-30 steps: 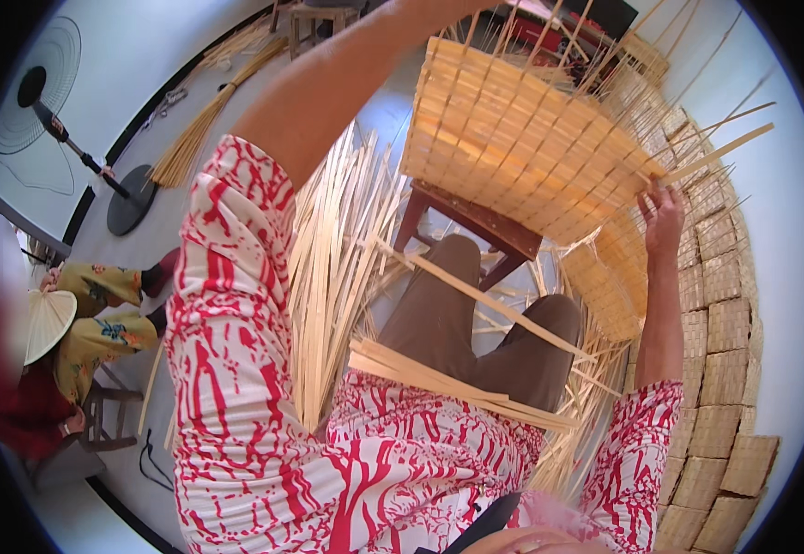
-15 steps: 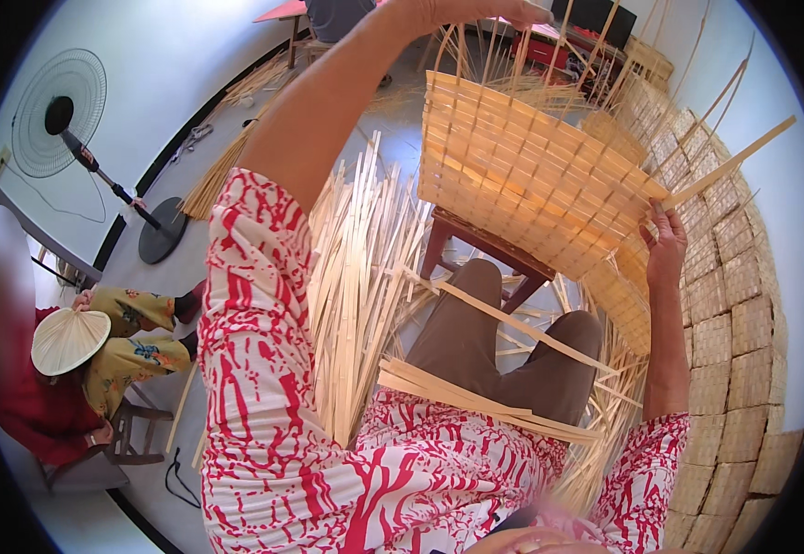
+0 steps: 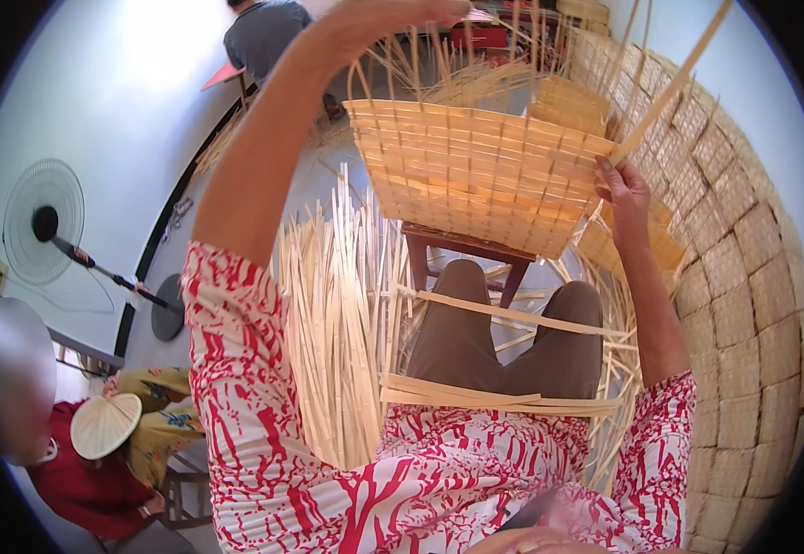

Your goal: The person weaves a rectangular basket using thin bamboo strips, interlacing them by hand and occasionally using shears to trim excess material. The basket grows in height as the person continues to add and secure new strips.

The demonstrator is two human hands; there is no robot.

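Note:
A half-woven bamboo basket [image 3: 476, 171] with upright stakes rising from its rim rests tilted on a dark red wooden stool [image 3: 466, 242] in front of my knees. At its right upper corner my right hand [image 3: 625, 189] pinches a flat bamboo strip [image 3: 670, 88], which slants up and away to the right. My left hand [image 3: 434, 11] reaches over the far side of the basket, near the stakes. Its fingers look stretched out, though the picture's upper edge cuts off part of it. More loose strips [image 3: 494, 397] lie across my lap and thighs.
Piled bamboo strips [image 3: 337, 323] stand left of my legs. Stacked woven panels [image 3: 725, 305] line the right wall. A standing fan [image 3: 46, 223] is at left, above a seated person holding a pale round fan [image 3: 106, 425]. Another person [image 3: 268, 42] sits at the far left.
The view has shifted, and the basket appears farther left and more level. The strip in my right hand now points more steeply upward. My left hand stays beyond the basket's far rim.

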